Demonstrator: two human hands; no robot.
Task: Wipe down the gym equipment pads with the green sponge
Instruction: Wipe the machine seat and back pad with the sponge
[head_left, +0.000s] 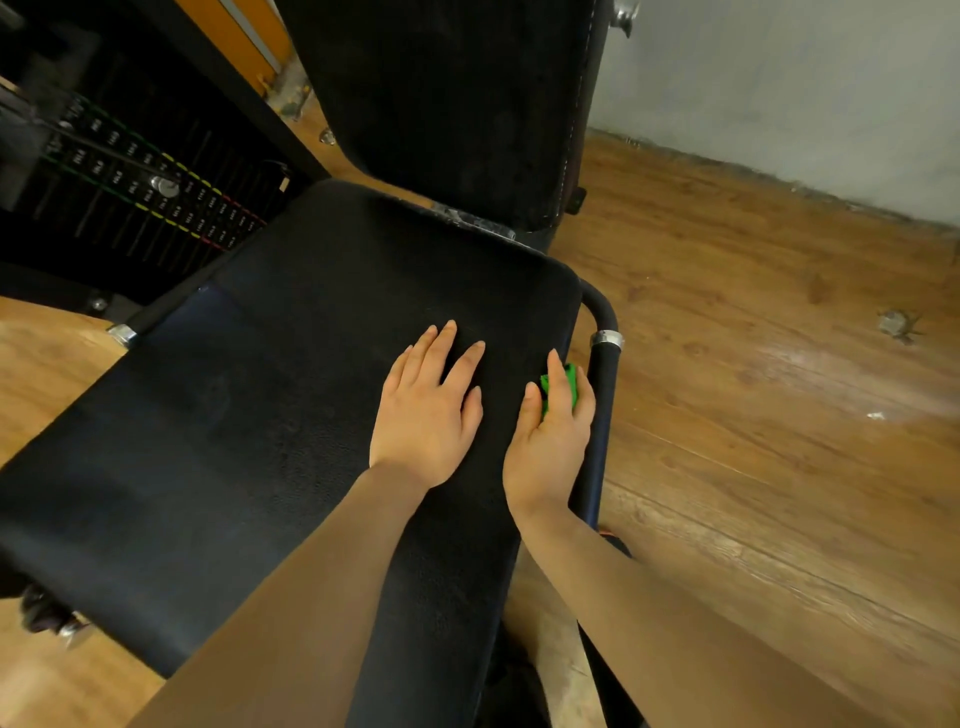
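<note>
Progress looks early-ish to me: right hand (550, 431) presses the small bright green sponge (563, 387) flat-fingered at the right edge of the black padded vinyl seat (234, 415), left hand (426, 410) spread flat beside it, and the upright black back pad (441, 93) is probably still left.

Left hand (423, 410) flat on black seat pad (249, 415), right hand (553, 441) over green sponge (571, 382) at pad's right edge.
</note>
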